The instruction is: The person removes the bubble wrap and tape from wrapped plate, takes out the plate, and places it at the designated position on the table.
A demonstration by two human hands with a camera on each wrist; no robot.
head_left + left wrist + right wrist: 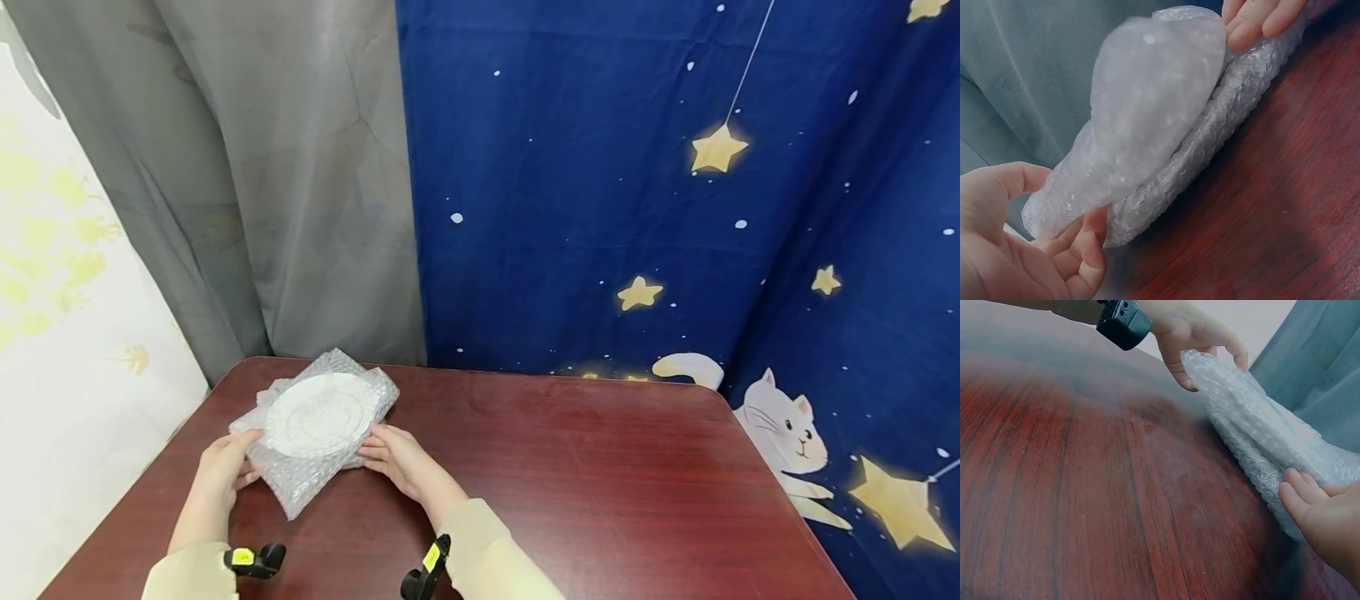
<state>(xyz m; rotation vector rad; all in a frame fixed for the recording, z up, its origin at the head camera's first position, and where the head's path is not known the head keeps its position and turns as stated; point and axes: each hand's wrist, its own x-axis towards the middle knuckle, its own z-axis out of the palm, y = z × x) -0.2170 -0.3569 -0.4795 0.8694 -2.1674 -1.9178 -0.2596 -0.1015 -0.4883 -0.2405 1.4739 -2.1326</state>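
A white round plate [321, 414] with faint ring patterns lies in clear bubble wrap [294, 487] towards the table's far left corner. In the left wrist view the wrap [1160, 94] covers the plate's rounded shape, tilted over a thicker folded layer of wrap. My left hand [223, 468] grips the wrapped bundle's left edge, thumb on top and fingers curled underneath. At the opposite edge my right hand [401, 458] holds the bundle, its thumb near the plate's rim and its fingers [1300, 487] against the side of the wrap.
The dark red wooden table [600, 467] stretches off to the right. Behind it hang a grey curtain [322, 183] and a blue curtain [540, 183] with stars and a cat. A pale wall [67, 350] with yellow prints is at left. Black wrist cameras sit on both sleeves.
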